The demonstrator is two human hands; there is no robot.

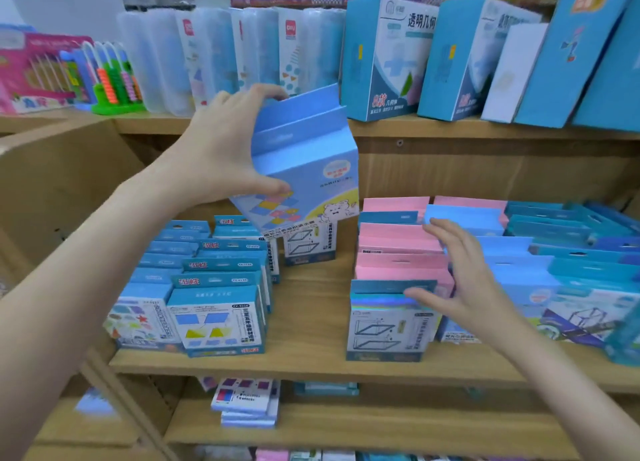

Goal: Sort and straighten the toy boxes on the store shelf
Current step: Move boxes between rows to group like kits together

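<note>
Fingers of our left hand (221,155) curl round a light-blue box (304,169), lifted tilted above the middle shelf (311,360), over its back edge. Our right hand (460,280) is spread flat, fingertips touching the pink-and-blue row of boxes (398,263) toward the shelf's right end. We judge the risks thus: the tilted box could clip the small upright box (310,244) beneath it and topple it, and a push from the flat hand could fan the row sideways. Legible writing: "CY-0158" on the left stack (218,322); "透明几何" on a tall box (388,58) on the upper shelf.
</note>
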